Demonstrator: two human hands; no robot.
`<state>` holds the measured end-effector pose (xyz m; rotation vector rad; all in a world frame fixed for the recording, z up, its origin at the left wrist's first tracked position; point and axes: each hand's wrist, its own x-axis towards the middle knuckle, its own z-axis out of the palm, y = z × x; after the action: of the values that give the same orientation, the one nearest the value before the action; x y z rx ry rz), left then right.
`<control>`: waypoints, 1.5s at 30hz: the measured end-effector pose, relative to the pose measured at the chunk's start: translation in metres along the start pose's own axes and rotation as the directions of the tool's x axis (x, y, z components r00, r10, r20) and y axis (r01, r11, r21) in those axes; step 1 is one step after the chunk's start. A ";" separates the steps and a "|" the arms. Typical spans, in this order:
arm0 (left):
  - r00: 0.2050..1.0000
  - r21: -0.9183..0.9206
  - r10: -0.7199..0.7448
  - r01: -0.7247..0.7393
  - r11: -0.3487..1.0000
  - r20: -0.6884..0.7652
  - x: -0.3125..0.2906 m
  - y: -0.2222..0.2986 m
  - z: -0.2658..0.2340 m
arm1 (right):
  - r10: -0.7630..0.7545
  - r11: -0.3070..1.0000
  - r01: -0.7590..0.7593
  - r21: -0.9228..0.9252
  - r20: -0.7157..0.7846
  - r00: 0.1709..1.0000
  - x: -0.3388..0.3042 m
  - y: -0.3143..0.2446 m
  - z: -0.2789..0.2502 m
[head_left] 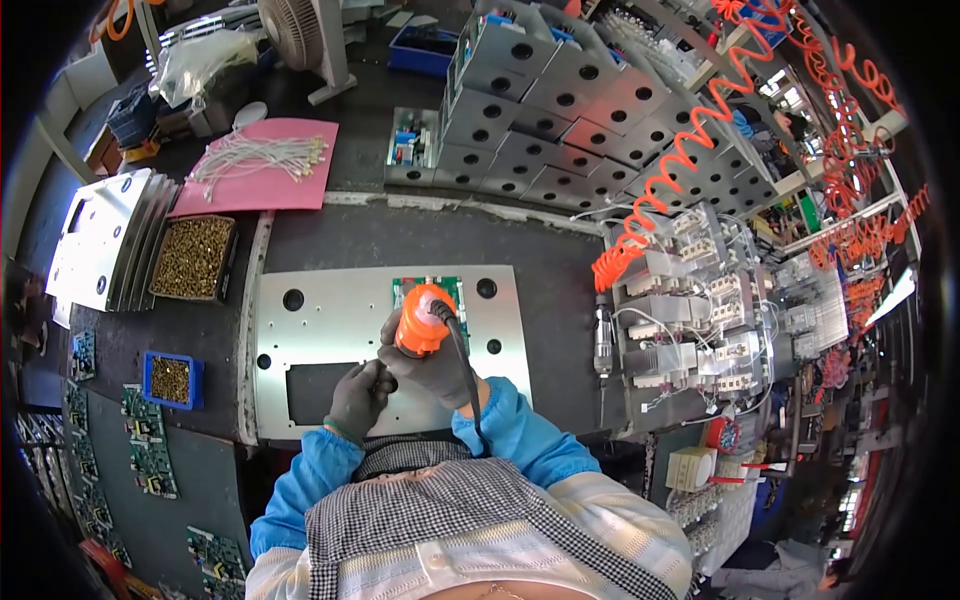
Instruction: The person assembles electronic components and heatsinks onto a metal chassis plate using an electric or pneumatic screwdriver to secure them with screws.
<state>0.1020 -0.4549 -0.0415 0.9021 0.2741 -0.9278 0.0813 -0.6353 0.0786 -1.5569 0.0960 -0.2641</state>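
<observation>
Gripping the orange plastic electric screwdriver [422, 320] in the grey-gloved right hand [440, 368], we note the fingers are fully wrapped round its barrel, tool upright, black cable [462, 365] trailing toward 6 o'clock over the blue sleeve. The tool stands over the bare aluminium panel with round holes and a rectangular cutout [330, 310], just at 6 o'clock of the small green circuit board [432, 290] lying on that panel.

The grey-gloved left hand [360, 398] sits at 8 o'clock of the tool, fingers curled nearly closed beside the bit; whether it pinches a screw we cannot tell.

Handling judgement: the screwdriver looks rigid, moderately heavy and top-weighted, with a moulded body that gives a sure hold at mid-barrel; the cable may tug. The panel looks stiff, thin, sharp-edged and slippery, best taken by its long edges. The board we judge fragile, to be held by its rim only.

Hidden or unclear: the bit tip and screw point are covered by both hands; the board is half masked by the tool. The open tray of brass screws [192, 257] lies at 10 o'clock, well apart. The panel's near edge is cut off by the sleeves.
</observation>
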 end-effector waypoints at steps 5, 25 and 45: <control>1.000 -0.213 0.029 -0.028 0.977 0.002 -0.003 0.007 0.014 | -0.316 0.885 0.318 0.339 -0.063 0.947 -0.012 -0.037 -0.014; 0.965 0.418 0.216 -0.259 0.871 0.148 -0.017 0.006 0.030 | -0.019 0.802 0.278 0.528 -0.442 0.897 -0.019 -0.058 -0.042; 0.944 0.416 0.316 -0.328 0.848 0.098 -0.009 0.004 0.028 | 0.070 0.813 0.278 0.511 -0.560 0.825 -0.010 -0.056 -0.050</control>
<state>0.0952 -0.4695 -0.0169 1.2956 -0.1142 -0.6911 0.0540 -0.6808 0.1324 -0.8317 0.3553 -0.7721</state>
